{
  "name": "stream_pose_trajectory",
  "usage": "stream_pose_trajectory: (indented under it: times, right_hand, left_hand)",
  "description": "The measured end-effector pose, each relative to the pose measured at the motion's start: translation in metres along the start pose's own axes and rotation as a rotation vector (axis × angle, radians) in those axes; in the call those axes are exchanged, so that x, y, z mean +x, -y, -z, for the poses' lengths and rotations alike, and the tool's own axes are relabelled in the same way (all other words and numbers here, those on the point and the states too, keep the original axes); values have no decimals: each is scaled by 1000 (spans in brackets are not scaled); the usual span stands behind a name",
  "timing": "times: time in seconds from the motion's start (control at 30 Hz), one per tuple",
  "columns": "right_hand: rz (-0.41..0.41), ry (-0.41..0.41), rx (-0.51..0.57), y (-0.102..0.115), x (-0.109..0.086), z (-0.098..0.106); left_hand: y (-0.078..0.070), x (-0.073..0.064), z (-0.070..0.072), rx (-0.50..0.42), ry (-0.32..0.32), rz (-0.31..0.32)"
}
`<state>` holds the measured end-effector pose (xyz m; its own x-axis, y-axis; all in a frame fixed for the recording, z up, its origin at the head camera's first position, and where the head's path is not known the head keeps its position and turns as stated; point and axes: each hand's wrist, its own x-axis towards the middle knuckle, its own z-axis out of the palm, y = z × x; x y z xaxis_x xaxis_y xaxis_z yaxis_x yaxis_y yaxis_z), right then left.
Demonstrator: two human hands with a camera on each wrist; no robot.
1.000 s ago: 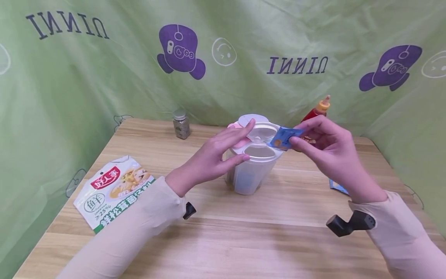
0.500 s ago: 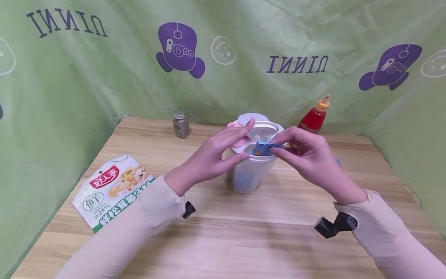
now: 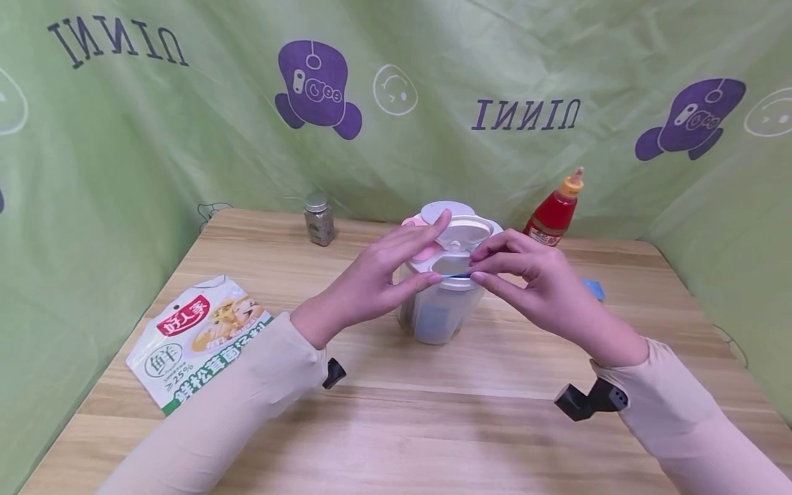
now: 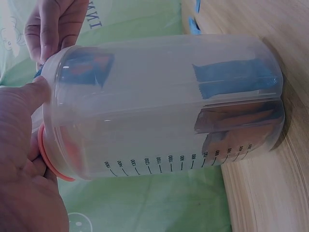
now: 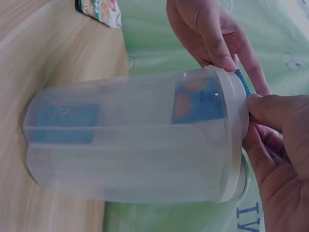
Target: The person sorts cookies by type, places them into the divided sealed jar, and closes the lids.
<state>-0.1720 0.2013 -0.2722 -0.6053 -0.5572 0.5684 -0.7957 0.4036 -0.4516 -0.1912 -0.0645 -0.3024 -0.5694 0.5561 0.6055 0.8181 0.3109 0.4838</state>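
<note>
A clear plastic storage container [image 3: 439,309] with divided compartments stands upright on the table, one white flap [image 3: 465,234] of its lid raised. My right hand [image 3: 532,275] pinches the top edge of a blue sachet [image 5: 198,104] at that opening; most of the sachet hangs inside, behind the clear wall. My left hand [image 3: 383,278] rests on the lid, thumb straight along the front rim and index finger extended beside the raised flap. Lower in the container lie another blue packet [image 4: 236,77] and brown packets [image 4: 241,125], in neighbouring compartments.
A white food pouch [image 3: 201,337] lies at left on the wooden table [image 3: 396,440]. Behind stand a small spice jar [image 3: 320,223] and a red sauce bottle [image 3: 553,213]. Another blue sachet [image 3: 594,289] lies beyond my right wrist. Green cloth [image 3: 433,158] hangs around the back and sides.
My right hand has moved left and down from beside the lid, lowering the blue sachet into the opening. My left hand has stayed at the lid.
</note>
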Motion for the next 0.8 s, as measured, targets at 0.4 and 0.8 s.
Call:
stream_pose_trajectory:
  times: [0.4, 0.8]
  right_hand:
    - [111, 36, -46, -2, 0, 0]
    - [77, 16, -57, -1, -2, -1]
  left_hand:
    - [-2, 0, 0, -2, 1, 4]
    - [-1, 0, 1, -11, 8, 8]
